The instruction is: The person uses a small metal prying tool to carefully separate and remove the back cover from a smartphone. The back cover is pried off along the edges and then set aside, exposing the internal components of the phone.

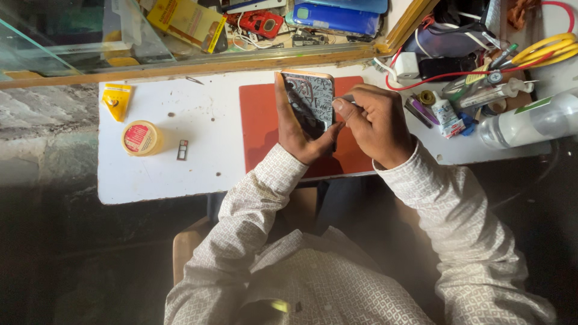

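Note:
My left hand (296, 129) grips a smartphone (311, 99) with a badly cracked screen, holding it upright above a red work mat (256, 120). My right hand (376, 123) presses against the phone's right edge, pinching a small thin metal tool (348, 99) at that edge. Both sleeves are cream with a small pattern.
The white table (162, 174) carries a round yellow tin (140, 138), a yellow packet (116, 100) and a small SIM tray (182, 150) at left. At right lie a clear plastic bottle (530, 123), tubes, red wire, a white charger (407, 65) and yellow-handled scissors (551, 49). A glass case (72, 36) stands behind.

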{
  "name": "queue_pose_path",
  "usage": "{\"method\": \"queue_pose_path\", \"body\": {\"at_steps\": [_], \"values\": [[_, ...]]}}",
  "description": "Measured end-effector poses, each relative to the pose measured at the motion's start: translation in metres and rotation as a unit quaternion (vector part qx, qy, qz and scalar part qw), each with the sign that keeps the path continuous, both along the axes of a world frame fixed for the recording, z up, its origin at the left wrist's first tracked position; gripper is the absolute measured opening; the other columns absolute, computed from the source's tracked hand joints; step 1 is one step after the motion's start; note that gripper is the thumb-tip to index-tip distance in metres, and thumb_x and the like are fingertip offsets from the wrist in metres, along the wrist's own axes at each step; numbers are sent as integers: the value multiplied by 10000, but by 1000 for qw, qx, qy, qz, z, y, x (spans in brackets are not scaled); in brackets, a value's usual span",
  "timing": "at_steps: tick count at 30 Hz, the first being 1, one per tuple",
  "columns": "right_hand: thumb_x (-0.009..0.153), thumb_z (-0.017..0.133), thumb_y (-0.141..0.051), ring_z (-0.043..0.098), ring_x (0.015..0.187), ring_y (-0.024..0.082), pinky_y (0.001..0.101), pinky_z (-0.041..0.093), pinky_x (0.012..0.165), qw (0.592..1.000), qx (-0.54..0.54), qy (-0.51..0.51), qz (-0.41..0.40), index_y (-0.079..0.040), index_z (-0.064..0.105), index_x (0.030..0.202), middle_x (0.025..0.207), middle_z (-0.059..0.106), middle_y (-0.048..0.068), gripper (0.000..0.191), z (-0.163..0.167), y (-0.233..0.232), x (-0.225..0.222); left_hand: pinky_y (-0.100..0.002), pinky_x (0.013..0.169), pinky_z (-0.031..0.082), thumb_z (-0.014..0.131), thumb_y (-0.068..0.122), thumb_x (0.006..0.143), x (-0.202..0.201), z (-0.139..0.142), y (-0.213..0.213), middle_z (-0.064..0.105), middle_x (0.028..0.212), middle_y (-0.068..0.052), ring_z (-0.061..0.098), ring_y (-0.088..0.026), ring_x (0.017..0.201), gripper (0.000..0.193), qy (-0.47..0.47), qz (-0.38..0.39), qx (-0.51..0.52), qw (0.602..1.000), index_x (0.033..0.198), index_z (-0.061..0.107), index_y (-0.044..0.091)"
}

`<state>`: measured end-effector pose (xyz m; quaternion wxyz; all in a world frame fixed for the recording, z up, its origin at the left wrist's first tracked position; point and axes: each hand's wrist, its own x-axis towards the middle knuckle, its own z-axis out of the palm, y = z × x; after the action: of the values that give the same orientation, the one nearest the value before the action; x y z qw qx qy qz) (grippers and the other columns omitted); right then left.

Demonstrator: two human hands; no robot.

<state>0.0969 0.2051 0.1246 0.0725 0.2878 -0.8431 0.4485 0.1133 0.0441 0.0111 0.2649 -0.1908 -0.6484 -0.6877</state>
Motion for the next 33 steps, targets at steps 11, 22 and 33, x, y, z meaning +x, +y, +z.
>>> {"method": "queue_pose_path", "body": {"at_steps": [11, 22, 33], "values": [[1012, 669, -39, 636, 736, 338, 420, 493, 642, 972, 98, 210, 45, 35, 636, 913, 851, 623, 148, 128, 10, -4, 10, -431, 1145, 510, 821, -3, 815, 3, -3, -2, 511, 1437, -204, 605, -281, 1217, 1258, 8, 14, -15, 1000, 1653, -114, 81], [1033, 668, -134, 580, 603, 259, 367, 423, 570, 995, 30, 90, 14, 47, 630, 843, 731, 590, 143, 266, 17, 0, 3, -397, 1154, 479, 796, -64, 854, 6, 1, 0, 530, 1488, -209, 590, -281, 1291, 1262, 41, -53, 21, 998, 1656, -154, 155], [1037, 671, -97, 611, 702, 320, 401, 453, 621, 984, 94, 138, 69, 56, 629, 880, 789, 604, 154, 223, 36, 8, 1, -412, 1148, 473, 807, -26, 845, 7, 1, 4, 555, 1450, -219, 605, -289, 1271, 1253, 52, -24, -18, 998, 1656, -139, 102]]}}
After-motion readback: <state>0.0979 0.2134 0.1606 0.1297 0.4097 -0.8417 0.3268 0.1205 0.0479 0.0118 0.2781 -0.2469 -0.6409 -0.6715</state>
